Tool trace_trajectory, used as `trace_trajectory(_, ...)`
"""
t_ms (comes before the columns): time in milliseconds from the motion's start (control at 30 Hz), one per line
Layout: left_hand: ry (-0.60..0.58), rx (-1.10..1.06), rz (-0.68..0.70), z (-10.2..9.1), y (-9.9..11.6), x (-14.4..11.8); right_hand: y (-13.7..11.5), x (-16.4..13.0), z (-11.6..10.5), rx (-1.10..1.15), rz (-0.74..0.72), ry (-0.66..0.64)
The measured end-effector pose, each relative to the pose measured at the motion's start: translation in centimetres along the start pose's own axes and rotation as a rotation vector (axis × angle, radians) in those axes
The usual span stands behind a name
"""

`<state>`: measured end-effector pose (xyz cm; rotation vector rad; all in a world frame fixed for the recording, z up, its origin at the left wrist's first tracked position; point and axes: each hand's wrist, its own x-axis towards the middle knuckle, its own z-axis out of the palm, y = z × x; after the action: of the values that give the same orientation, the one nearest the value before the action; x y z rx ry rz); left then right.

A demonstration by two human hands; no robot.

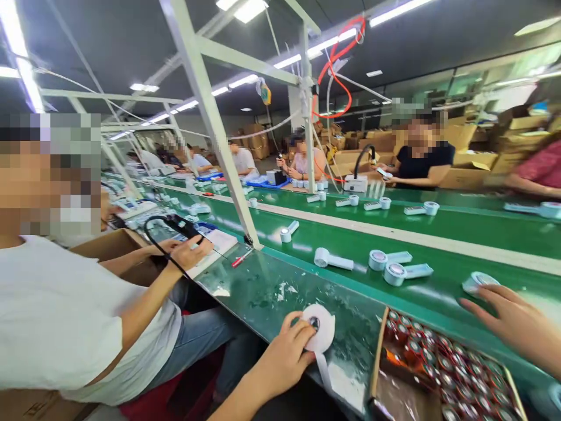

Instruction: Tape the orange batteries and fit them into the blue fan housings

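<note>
Belt: green conveyor (337, 237), white units in two rows, gaps between them.
Table: green top (263, 286) beside the belt, near edge running diagonally.
Box: open carton (378, 356) of red parts (458, 359); a gap separates its left edge from the roll.
Hands: left hand (284, 354) closed around the tape roll (324, 336), by the table's near edge; right hand (519, 318) open, fingertips at a round-headed unit (477, 280), contact uncertain.

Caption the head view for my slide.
Left hand holds a round white tape roll; right hand is at a pale-blue, round-headed plastic device on the green conveyor belt.
</note>
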<state>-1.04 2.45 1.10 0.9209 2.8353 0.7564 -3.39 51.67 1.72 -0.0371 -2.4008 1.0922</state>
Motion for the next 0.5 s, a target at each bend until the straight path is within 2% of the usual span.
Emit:
trace_trajectory(33, 0.069, -0.007, 0.047, 0.4, 1.0, 0.4, -3.0, -1.8, 0.3, -0.061, 0.047, -0.171)
trace_trajectory(67, 0.131, -0.018, 0.113, 0.9, 2.1, 0.9, -6.2, -3.7, 0.7, -0.052, 0.095, -0.271)
trace_trajectory(133, 0.211, -0.039, 0.262, 1.7, 4.3, 2.0, -12.2, -6.9, 2.1, 0.111, 0.100, -0.617)
trace_trajectory(200, 0.231, -0.073, 0.374, 2.2, 6.0, 3.2, -16.3, -9.2, 3.6, 0.214, 0.103, -0.803)
trace_trajectory(267, 0.213, -0.102, 0.436, 2.3, 6.8, 4.3, -18.0, -11.1, 4.6, 0.332, 0.157, -0.921)
trace_trajectory(333, 0.207, -0.101, 0.477, 2.3, 6.5, 5.0, -18.1, -12.8, 4.7, 0.431, 0.180, -0.976)
trace_trajectory(400, 0.241, -0.076, 0.484, 2.2, 5.5, 5.2, -17.8, -14.4, 4.3, 0.433, 0.070, -1.037)
trace_trajectory(500, 0.317, -0.050, 0.393, 2.4, 3.8, 4.7, -17.3, -15.1, 3.7, 0.165, -0.181, -1.123)
